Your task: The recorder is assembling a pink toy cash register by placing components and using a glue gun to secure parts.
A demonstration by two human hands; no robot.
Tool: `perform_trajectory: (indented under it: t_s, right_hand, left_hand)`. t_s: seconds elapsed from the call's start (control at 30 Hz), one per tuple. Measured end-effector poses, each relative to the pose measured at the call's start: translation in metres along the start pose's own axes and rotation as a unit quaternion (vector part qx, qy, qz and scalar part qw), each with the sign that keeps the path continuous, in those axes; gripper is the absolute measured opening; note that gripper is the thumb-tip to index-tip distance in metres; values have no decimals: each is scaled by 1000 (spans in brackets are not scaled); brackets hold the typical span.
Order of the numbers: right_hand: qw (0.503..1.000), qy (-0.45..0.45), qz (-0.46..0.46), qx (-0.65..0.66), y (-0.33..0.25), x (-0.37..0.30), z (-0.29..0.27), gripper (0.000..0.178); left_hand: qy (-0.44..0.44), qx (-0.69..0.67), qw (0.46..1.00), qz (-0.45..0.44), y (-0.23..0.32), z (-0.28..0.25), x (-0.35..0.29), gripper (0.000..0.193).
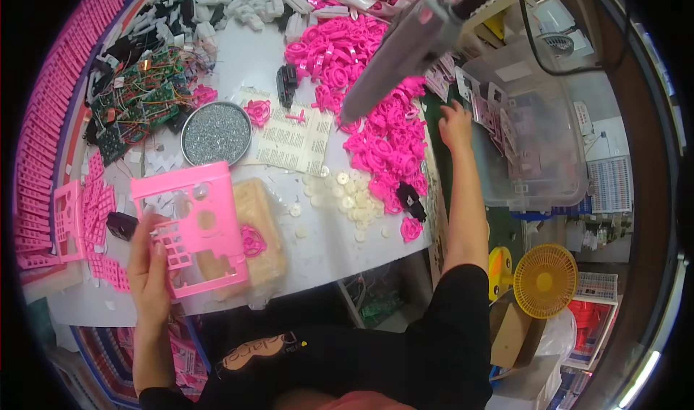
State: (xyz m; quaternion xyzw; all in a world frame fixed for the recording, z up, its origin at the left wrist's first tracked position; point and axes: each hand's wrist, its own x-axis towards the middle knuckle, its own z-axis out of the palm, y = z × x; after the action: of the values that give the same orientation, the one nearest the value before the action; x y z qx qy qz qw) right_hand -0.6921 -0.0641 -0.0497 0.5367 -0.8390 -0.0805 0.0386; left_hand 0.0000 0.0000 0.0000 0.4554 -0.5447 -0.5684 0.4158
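Note:
My left hand [150, 265] grips the left side of a pink plastic casing [225, 211], a boxy panel with round holes and a grid of small square openings. It is held tilted above the near left of the table, partly over a tan block [264, 200] in clear wrap. A small pink ring-shaped part [253, 242] lies on that block. Far out to the right, my right hand [455, 124] reaches past the table edge with its fingers apart. Nothing shows in it. Close by it, pink and white panels [488, 114] lean in a clear plastic bin [564, 182].
A grey arm-like fixture [405, 52] hangs over a heap of pink parts [390, 143]. A round tin of small metal pieces [216, 133], wired green circuit boards [148, 96], white discs [350, 197] and printed paper [293, 143] lie on the table. Pink grids [43, 121] line the left.

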Motion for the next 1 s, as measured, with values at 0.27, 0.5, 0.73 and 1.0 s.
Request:
perform_trajectory:
  t_s: [0.27, 0.5, 0.73, 1.0]
  right_hand:
    - [981, 194, 11, -15, 34, 47, 29, 53]
    - [597, 515, 103, 606, -37, -70, -77, 25]
    - [631, 399, -373, 550, -244, -279, -115, 27]
    - [674, 25, -460, 578, -319, -260, -121, 53]
  left_hand:
    - [44, 19, 999, 20, 9, 14, -6, 49]
    - [74, -19, 996, -54, -6, 3, -19, 39]
    - [-42, -267, 950, -156, -13, 37, -8, 47]
    - [-17, -386, 913, -129, -19, 28, -9, 34]
